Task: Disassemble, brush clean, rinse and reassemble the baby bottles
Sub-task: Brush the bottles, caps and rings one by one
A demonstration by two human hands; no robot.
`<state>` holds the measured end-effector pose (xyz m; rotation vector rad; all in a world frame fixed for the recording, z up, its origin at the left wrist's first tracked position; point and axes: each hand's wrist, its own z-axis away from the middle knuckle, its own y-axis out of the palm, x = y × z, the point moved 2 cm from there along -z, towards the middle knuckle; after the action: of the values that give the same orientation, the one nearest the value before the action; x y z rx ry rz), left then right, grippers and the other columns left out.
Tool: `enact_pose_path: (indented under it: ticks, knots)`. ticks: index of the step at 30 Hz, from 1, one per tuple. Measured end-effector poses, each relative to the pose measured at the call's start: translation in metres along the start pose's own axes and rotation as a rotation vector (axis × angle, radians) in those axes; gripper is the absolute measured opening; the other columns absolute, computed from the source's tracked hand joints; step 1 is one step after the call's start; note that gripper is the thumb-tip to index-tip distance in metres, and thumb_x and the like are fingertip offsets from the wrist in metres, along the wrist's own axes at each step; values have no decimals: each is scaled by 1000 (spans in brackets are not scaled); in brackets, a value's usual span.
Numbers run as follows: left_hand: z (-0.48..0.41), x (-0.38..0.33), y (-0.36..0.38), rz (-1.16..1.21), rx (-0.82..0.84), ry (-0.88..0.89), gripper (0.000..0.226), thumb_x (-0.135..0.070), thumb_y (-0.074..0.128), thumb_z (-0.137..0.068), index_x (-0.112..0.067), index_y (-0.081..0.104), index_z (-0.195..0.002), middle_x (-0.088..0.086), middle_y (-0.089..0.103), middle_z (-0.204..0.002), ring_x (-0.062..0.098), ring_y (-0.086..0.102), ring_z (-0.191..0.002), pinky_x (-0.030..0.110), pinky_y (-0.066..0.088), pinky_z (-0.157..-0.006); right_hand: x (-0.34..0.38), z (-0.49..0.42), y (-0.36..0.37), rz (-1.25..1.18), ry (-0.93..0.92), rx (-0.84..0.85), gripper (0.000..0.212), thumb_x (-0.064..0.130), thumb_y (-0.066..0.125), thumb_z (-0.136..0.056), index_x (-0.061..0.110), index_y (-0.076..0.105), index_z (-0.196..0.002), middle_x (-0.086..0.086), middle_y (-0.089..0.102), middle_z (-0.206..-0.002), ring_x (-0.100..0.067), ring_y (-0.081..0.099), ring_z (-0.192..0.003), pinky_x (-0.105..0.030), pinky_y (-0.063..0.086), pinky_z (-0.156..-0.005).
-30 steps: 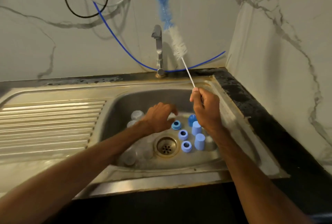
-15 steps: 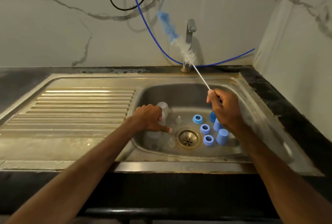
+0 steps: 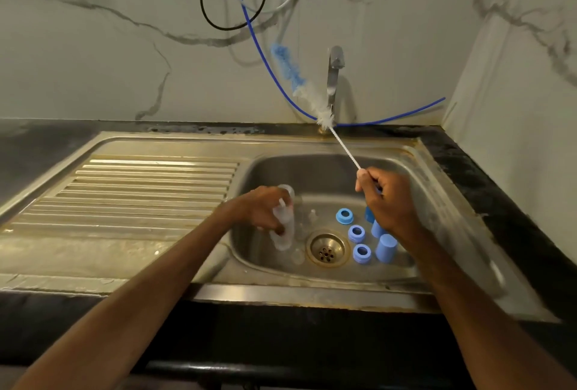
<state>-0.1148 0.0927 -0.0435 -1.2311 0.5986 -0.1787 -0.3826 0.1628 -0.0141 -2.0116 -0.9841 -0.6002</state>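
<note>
I have the left hand (image 3: pixel 265 211) curled round a clear bottle (image 3: pixel 285 228), low at the left of the sink (image 3: pixel 312 167) basin, just beside the drain (image 3: pixel 327 249). The right hand (image 3: pixel 385 199) pinches the wire end of the bottle brush (image 3: pixel 312 99), bristles up-left, crossing the tap (image 3: pixel 334 77). I see three blue rings (image 3: pixel 356 233) and blue caps (image 3: pixel 386 248) standing right of the drain.

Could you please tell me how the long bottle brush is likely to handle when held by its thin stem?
The bottle brush is probably light: the right hand holds it up by the stem's end alone. Its thin stem likely flexes when pushed. The fluffy bristles should squash easily.
</note>
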Motion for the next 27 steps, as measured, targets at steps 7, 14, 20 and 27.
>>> enact_pose_path:
  ticks: [7, 14, 20, 27]
  knots:
    - [-12, -18, -63, 1329, -152, 209, 42, -18, 77, -87, -6, 66, -126, 12, 70, -117, 24, 63, -102, 32, 54, -82, 2, -2, 1, -119, 158, -21, 32, 29, 60, -102, 17, 67, -72, 7, 65, -61, -3, 55, -55, -34, 48, -61]
    - [-55, -20, -48, 2008, -286, 94, 65, -55, 61, -95, -11, 52, -142, 19, 66, -133, 38, 65, -120, 59, 50, -102, 0, -4, -4, -173, 194, -5, 25, 20, 64, -99, 14, 73, -77, 6, 63, -59, -2, 56, -55, -21, 46, -60]
    - [-67, 1, -38, 2133, -343, 50, 64, -60, 48, -101, -14, 48, -145, 20, 66, -133, 38, 66, -120, 49, 61, -86, -14, -6, 2, -49, 238, 80, 27, 28, 62, -100, 19, 77, -80, 6, 65, -62, -8, 57, -57, -24, 46, -61]
    - [-74, 26, -37, 2130, -489, 15, 53, -35, 57, -101, -8, 47, -146, 20, 69, -128, 32, 72, -110, 40, 62, -77, -24, -9, 2, -131, 328, 140, 17, 21, 67, -96, 13, 79, -86, -4, 72, -75, -5, 65, -67, -14, 52, -67]
